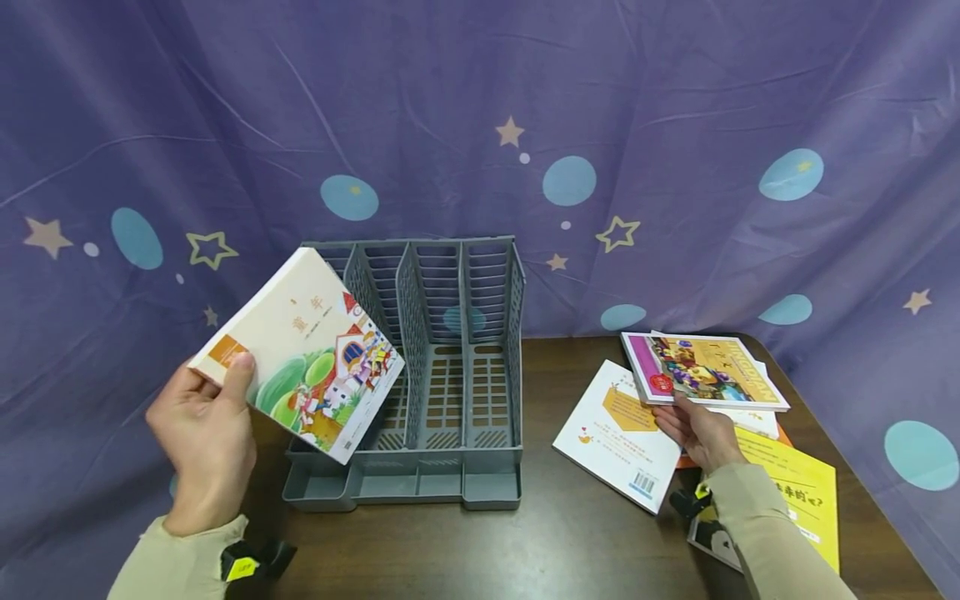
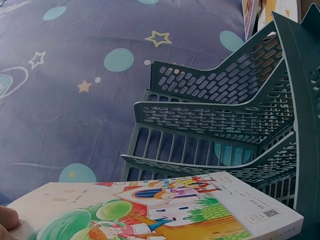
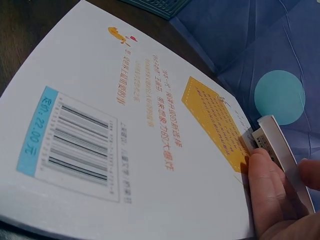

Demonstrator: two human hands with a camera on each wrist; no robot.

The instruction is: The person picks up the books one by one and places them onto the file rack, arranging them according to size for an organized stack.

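Note:
My left hand (image 1: 208,442) grips a cream-coloured book (image 1: 288,333) by its lower left corner, thumb on the cover. Green trees, a house and children are drawn on that cover, and the book is tilted in front of the left part of a grey desktop file rack (image 1: 435,460). At the right, my right hand (image 1: 708,437) pinches the near edge of a purple-and-yellow picture book (image 1: 708,367), thumb above and fingers beneath. Below those fingers lies a white book (image 3: 145,130), back cover up with its barcode showing; it also appears in the head view.
A yellow book (image 1: 813,492) and other books, partly hidden, lie under and around my right forearm on the brown table (image 1: 420,550). The rack has upright perforated dividers and small front trays. Behind everything hangs a purple curtain (image 1: 465,100) with stars.

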